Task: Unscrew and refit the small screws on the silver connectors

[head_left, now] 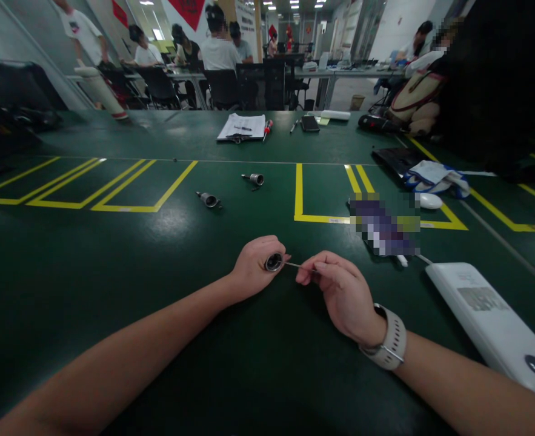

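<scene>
Wrapped around a metal hole saw (273,262), my left hand (257,266) holds it with its round open mouth facing me. A thin metal rod (297,265) is pinched between the fingertips of my right hand (340,287). The rod's far end reaches to the cup of the hole saw; whether it touches inside I cannot tell. Beyond my hands, a second hole saw (209,200) and a third hole saw (255,179) lie on their sides on the dark green table (167,260).
To the right lie a white power bank (489,321) with a cable, a blurred-out phone (380,227), a white mouse (428,201) and gloves (437,178). A clipboard (241,127) and a red screwdriver (268,129) lie farther back. Yellow tape (299,191) marks the tabletop. People sit behind.
</scene>
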Demonstrator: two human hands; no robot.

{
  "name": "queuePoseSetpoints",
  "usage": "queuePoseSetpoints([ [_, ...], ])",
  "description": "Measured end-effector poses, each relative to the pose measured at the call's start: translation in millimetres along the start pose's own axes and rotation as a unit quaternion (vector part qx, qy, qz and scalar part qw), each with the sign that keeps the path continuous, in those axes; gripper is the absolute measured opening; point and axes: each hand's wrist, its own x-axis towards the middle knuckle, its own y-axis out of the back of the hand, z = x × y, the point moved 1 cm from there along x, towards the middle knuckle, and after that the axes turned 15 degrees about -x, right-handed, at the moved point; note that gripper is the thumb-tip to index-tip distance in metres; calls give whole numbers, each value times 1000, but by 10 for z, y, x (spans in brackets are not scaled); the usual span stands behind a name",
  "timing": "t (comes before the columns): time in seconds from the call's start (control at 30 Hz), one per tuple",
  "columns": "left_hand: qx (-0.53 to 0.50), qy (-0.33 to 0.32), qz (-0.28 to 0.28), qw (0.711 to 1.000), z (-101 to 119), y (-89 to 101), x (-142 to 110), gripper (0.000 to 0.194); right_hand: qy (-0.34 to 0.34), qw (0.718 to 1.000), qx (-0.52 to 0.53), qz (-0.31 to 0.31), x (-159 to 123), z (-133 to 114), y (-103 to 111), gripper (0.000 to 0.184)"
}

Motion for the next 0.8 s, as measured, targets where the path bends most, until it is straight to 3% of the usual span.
queuePoseSetpoints([
  [0.17, -9, 2, 8, 1000, -20, -12, 8, 21, 6, 1000, 27, 4, 1, 25, -5, 18],
  [0.37, 12, 11, 1, 1000, -13, -9, 22, 20, 79, 989, -121, 25, -66, -5, 11, 19],
  [0.5, 10, 13, -12, 1000, -12, -11, 10, 22, 84, 977, -195, 9, -92, -70, 6, 19],
  [0.8, -6, 6, -11, 1000, -20, -2, -1, 19, 0, 1000, 18, 7, 6, -5, -3, 17],
])
